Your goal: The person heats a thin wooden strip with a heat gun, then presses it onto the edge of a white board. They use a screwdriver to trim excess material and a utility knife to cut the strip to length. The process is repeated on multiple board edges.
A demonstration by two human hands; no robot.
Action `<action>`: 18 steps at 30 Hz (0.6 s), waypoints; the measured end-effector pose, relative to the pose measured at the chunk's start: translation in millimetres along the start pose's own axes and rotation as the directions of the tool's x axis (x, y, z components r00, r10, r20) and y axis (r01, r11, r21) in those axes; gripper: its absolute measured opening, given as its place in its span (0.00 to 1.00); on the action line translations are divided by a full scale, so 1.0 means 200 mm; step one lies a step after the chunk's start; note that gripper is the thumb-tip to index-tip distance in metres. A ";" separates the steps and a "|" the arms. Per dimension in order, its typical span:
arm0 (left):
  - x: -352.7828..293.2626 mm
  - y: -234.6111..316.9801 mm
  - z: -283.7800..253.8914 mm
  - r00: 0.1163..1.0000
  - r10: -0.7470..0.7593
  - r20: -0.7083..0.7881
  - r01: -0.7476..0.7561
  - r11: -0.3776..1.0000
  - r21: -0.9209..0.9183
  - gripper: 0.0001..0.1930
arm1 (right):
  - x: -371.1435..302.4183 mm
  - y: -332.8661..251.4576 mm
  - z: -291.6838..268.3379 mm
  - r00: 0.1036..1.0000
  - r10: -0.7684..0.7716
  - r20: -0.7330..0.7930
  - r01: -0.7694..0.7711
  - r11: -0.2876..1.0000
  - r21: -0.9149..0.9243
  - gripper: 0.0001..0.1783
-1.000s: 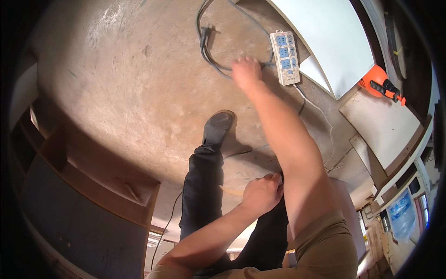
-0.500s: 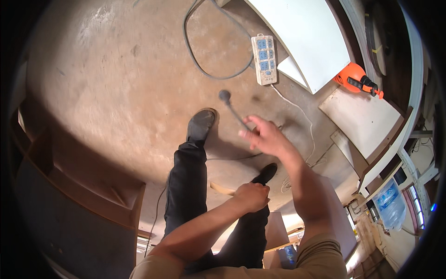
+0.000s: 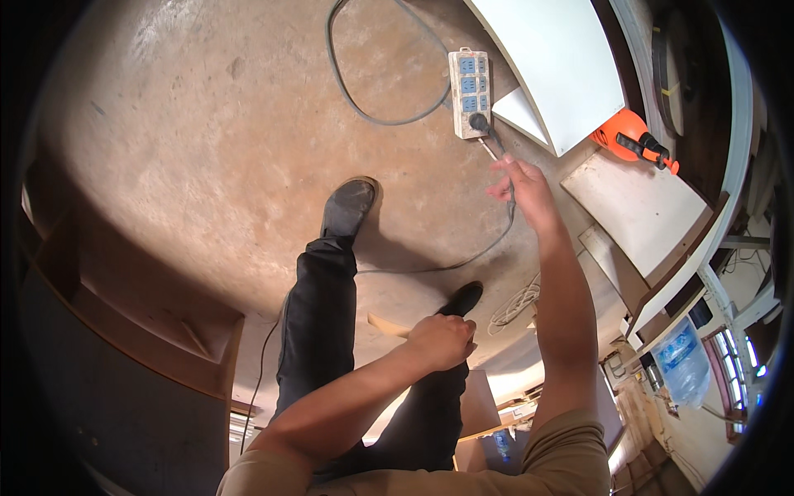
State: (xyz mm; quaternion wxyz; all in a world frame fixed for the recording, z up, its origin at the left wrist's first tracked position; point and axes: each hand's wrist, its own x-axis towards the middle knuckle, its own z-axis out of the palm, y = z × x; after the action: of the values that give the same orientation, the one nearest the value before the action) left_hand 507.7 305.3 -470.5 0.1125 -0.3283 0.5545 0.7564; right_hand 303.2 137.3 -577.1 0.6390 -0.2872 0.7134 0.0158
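A dark round plug [image 3: 479,122] overlaps the lower end of a dirty white power strip [image 3: 459,99] with blue sockets, on the floor; I cannot tell whether it touches the strip. Its grey power cord [image 3: 506,221] runs through the fingers of my right hand [image 3: 527,192], pinched just below the plug, and curves back down toward my feet. My left hand [image 3: 444,341] is closed in a fist over my right knee, and whatever it may hold is hidden.
A thick grey cable loop [image 3: 351,97] lies left of the strip. White panels [image 3: 550,62] and an orange spray bottle [image 3: 626,136] are at the right. A coiled pale cord [image 3: 514,307] lies by my right shoe [image 3: 463,298]. A dark wooden cabinet [image 3: 132,388] stands at the left.
My right hand has moved forward and right, carrying the plug from open floor to the strip's lower end. My left hand stays at the knee. The view has shifted slightly.
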 end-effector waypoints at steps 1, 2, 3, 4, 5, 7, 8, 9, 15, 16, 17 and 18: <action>0.00 0.00 -0.01 1.000 0.001 -0.001 -0.001 1.000 -0.010 0.14 | 0.00 -0.02 0.03 1.000 -0.021 -0.018 0.021 0.999 0.027 0.24; -0.01 0.01 -0.02 1.000 0.002 -0.004 -0.002 1.000 -0.019 0.14 | 0.00 -0.03 0.05 0.998 -0.042 -0.037 0.044 0.998 0.052 0.23; 0.00 0.01 -0.03 1.000 0.010 0.000 -0.010 1.000 -0.023 0.14 | 0.00 -0.03 0.06 0.998 -0.044 -0.044 0.047 0.996 0.070 0.23; 0.00 0.00 -0.03 1.000 0.019 0.001 -0.019 0.999 -0.027 0.14 | 0.01 -0.02 0.06 0.998 -0.046 -0.052 0.050 0.995 0.087 0.23; 0.00 0.00 -0.03 1.000 0.029 0.003 -0.029 0.999 -0.030 0.14 | 0.03 -0.01 0.06 0.997 -0.048 -0.059 0.054 0.993 0.103 0.24; -0.01 0.01 -0.04 0.999 0.036 0.000 -0.036 0.999 -0.034 0.14 | 0.08 0.01 0.04 0.999 0.004 -0.044 0.002 0.990 0.142 0.23; -0.01 0.01 -0.04 0.999 0.038 0.000 -0.038 0.999 -0.034 0.14 | 0.11 0.02 0.02 0.999 0.031 -0.037 -0.024 0.987 0.161 0.23; -0.01 0.01 -0.04 0.999 0.036 0.000 -0.036 0.999 -0.036 0.14 | 0.13 -0.02 0.03 0.996 0.084 -0.025 -0.079 0.983 0.167 0.21; -0.02 0.02 -0.04 0.999 0.037 -0.011 -0.038 0.998 -0.060 0.14 | 0.18 -0.21 0.15 0.989 0.029 -0.146 -0.013 0.994 0.108 0.22; -0.02 0.02 -0.05 0.999 0.051 -0.018 -0.052 0.997 -0.060 0.14 | 0.22 -0.20 0.15 0.981 -0.005 -0.192 0.023 0.996 0.092 0.24; -0.02 0.02 -0.05 0.998 0.066 -0.026 -0.067 0.996 -0.061 0.14 | 0.26 -0.20 0.14 0.979 -0.023 -0.203 0.036 0.997 0.062 0.25; -0.03 0.02 -0.05 0.997 0.074 -0.032 -0.076 0.995 -0.065 0.14 | 0.31 -0.19 0.13 0.977 -0.039 -0.208 0.047 0.998 0.033 0.26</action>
State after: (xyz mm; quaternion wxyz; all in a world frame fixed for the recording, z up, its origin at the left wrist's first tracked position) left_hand 512.9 296.3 -464.7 0.0649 -0.3218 0.5427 0.7731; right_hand 342.2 92.0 -626.2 0.5665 -0.2907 0.7700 -0.0418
